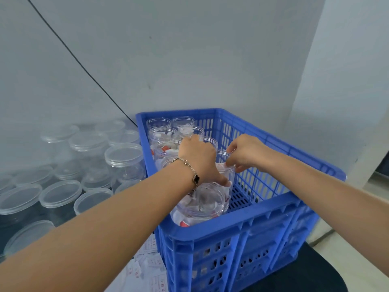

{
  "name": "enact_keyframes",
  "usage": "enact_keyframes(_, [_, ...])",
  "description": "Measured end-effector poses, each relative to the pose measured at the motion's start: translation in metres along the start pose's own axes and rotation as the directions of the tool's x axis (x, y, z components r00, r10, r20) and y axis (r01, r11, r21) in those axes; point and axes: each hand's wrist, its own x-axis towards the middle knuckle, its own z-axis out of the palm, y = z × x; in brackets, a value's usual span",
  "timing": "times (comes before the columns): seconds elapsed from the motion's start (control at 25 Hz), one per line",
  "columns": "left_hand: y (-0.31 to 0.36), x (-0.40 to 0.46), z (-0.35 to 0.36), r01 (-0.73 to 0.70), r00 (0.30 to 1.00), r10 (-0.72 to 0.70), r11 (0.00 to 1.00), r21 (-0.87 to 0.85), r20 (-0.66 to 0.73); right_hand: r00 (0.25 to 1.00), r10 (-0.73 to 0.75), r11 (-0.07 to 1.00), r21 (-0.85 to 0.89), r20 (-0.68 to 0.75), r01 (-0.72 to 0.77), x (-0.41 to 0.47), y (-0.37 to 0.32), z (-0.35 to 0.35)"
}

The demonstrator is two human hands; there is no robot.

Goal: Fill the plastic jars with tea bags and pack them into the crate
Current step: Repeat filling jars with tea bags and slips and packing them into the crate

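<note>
Both hands are down in the blue crate point(242, 220), left hand point(199, 157) and right hand point(247, 152) pinching the rim of a filled jar point(226, 172) mid-crate. Looks light, thin-walled and slick, so I'd grab under the lid edge

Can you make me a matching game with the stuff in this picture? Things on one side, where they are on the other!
Things:
1. crate
2. empty jars
3. bracelet
4. loose tea bags

Places:
A. on the left wrist
B. under the left arm, beside the crate
C. under both hands, blue
D. lidded, left of the crate

Pairs: 1-C, 2-D, 3-A, 4-B
</note>
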Motion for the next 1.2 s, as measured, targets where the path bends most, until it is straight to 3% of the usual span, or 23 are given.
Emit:
enact_keyframes(0.16, [0.0, 0.001, 0.002, -0.017, 1.0, 0.017, 0.999, 0.039, -0.013, 1.0, -0.005, 1.0, -0.024, 0.021, 0.005, -0.002, 0.0, 0.005])
enact_keyframes(0.48, [-0.013, 0.003, -0.014, 0.002, 0.993, -0.006, 0.999, 0.034, 0.12, 0.999, 0.037, 0.999, 0.011, 0.005, -0.037, 0.002, 0.008, 0.002])
enact_keyframes(0.68, [-0.017, 0.0, -0.016, -0.008, 0.997, 0.006, 1.0, 0.028, 0.075, 0.999, 0.032, 0.999, 0.019, -0.007, -0.032, 0.003, 0.009, 0.001])
enact_keyframes(0.8, [-0.031, -0.003, -0.03, 0.024, 1.0, -0.024, 0.999, -0.034, 0.013, 0.985, -0.078, 0.994, -0.083, -0.154, 0.066, -0.001, -0.003, -0.007])
enact_keyframes(0.92, [-0.061, -0.015, -0.05, 0.127, 0.991, -0.133, 0.98, -0.151, -0.025, 0.917, -0.279, 0.96, -0.101, -0.286, 0.26, -0.013, -0.035, -0.017])
enact_keyframes(1.04, [-0.096, -0.042, -0.067, 0.23, 0.97, -0.237, 0.966, -0.117, -0.049, 0.853, -0.441, 0.897, -0.111, -0.279, 0.428, -0.033, -0.082, -0.01])
enact_keyframes(1.2, [-0.151, -0.098, -0.084, 0.385, 0.922, -0.386, 0.921, -0.059, -0.016, 0.801, -0.576, 0.818, -0.114, -0.163, 0.564, -0.062, -0.152, 0.02])
